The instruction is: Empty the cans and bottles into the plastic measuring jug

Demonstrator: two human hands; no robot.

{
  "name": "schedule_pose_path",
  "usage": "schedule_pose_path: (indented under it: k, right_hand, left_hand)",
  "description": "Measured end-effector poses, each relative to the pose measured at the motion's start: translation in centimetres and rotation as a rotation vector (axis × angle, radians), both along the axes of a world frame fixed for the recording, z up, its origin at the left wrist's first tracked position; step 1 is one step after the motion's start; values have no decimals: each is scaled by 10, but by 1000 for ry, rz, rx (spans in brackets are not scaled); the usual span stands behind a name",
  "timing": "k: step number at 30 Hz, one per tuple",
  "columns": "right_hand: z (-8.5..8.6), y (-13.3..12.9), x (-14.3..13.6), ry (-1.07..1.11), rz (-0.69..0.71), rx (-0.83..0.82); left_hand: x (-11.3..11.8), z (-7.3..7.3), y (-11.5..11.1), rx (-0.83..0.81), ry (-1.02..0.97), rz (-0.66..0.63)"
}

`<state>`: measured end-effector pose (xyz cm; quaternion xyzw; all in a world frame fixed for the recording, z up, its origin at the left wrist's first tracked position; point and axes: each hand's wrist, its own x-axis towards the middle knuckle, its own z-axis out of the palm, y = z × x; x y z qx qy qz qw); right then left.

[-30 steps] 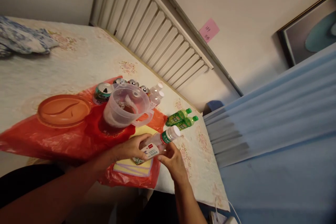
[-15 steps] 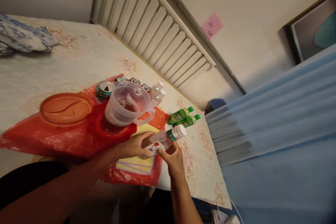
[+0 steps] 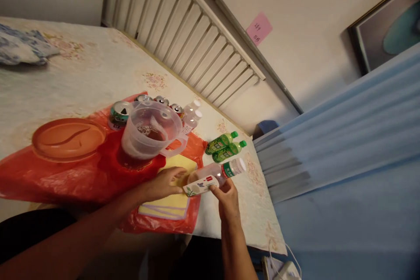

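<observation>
A clear plastic bottle with a white label and a white cap lies tilted in my right hand, whose thumb and fingers grip it near the neck. My left hand is close to the bottle's base, its fingers apart and curved; a small gap seems to part them from it. Beneath both hands are yellow cloths with pale purple edges, on a red plastic sheet. Just beyond my left hand stands a clear plastic jug with some brown, bubbly liquid inside.
An orange lid lies left of the jug. Behind the jug are several drink cans and two clear bottles. Two green bottles lie to the right. A radiator lines the wall; a blue curtain hangs at right.
The bottle has moved right with my right hand, and more of its label shows. My left hand has come off the bottle and its fingers have spread.
</observation>
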<state>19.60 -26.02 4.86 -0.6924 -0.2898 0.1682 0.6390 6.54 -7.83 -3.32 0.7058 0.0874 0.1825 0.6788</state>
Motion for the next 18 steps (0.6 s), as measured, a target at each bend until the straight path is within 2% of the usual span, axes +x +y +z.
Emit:
schedule_pose_path:
  k: [5, 10, 18]
  right_hand:
    - [2, -32, 37, -52, -145, -25]
    - [0, -57, 80, -126, -299, -61]
    - [-21, -64, 153, -188, -445, -75]
  left_hand:
    - [6, -16, 3, -1, 70, 46]
    - [11, -21, 3, 99, 100, 56]
    - [19, -29, 1, 160, 142, 37]
